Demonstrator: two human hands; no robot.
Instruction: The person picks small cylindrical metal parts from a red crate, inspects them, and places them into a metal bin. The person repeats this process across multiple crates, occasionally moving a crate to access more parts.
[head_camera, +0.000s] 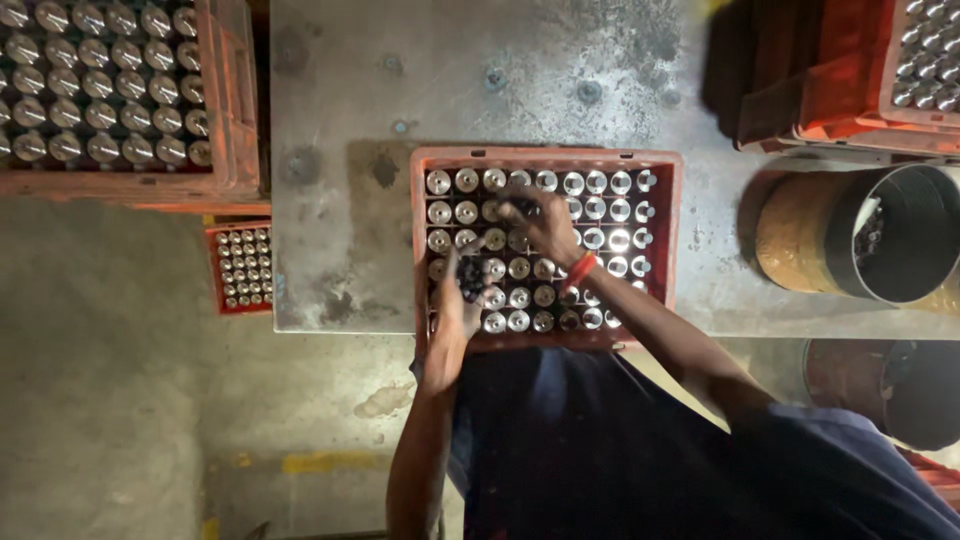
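An orange crate (546, 156) sits on a grey metal table, filled with rows of upright shiny metal cylinders (608, 210). My right hand (540, 226), with a red band at the wrist, reaches into the crate's upper middle, fingers closed around a small dark piece on top of one cylinder. My left hand (462, 290) hovers over the crate's lower left rows and grips a cluster of small dark parts (470, 276).
A large orange crate (232, 100) of metal cylinders stands at the upper left, a smaller red one (240, 266) on the floor below it. Another orange crate (850, 70) sits upper right. A round metal bucket (880, 235) lies right of the table (340, 240).
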